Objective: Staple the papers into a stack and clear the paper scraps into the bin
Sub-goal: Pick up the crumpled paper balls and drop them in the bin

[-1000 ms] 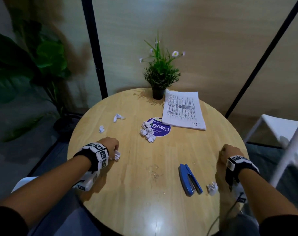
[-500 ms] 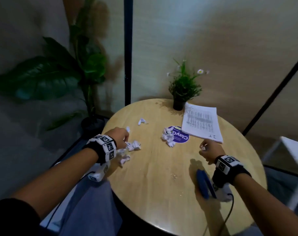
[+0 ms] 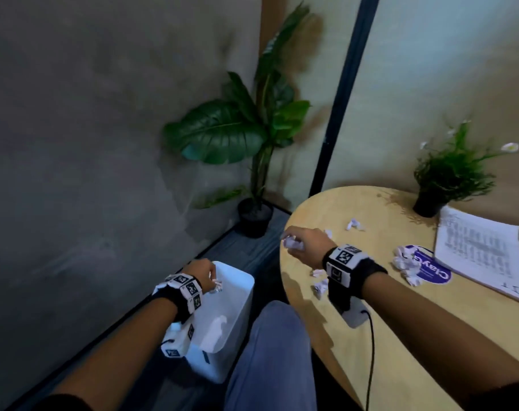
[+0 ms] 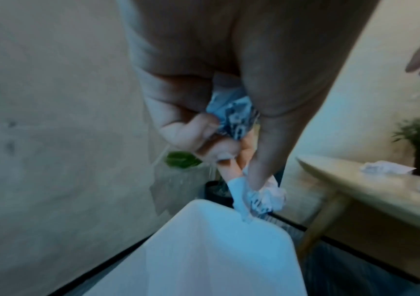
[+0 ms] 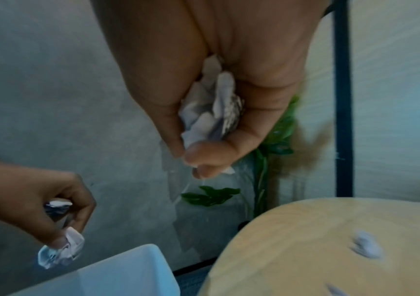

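My left hand point(image 3: 206, 274) point(image 4: 229, 140) hangs over the white bin point(image 3: 237, 295) point(image 4: 203, 250) on the floor, its fingers curled round crumpled paper scraps point(image 4: 234, 116), with another scrap point(image 4: 267, 198) point(image 5: 59, 252) at its fingertips. My right hand point(image 3: 299, 244) point(image 5: 203, 128) hovers at the left edge of the round wooden table point(image 3: 430, 336) and grips a wad of scraps point(image 3: 292, 243) point(image 5: 213, 112). More scraps point(image 3: 406, 264) lie on the table beside the purple sticker point(image 3: 433, 265). The stapled paper stack point(image 3: 480, 250) lies at the right. The stapler is out of view.
A small potted plant point(image 3: 445, 176) stands at the table's back, by the paper stack. A big leafy floor plant point(image 3: 252, 137) stands in the corner beyond the bin. A black post point(image 3: 338, 96) runs up behind the table. My knee point(image 3: 270, 351) sits between bin and table.
My view has swung left and down to the bin. The left hand has left the table with scraps and moved over the bin. The right hand has crossed to the table's left edge with scraps.
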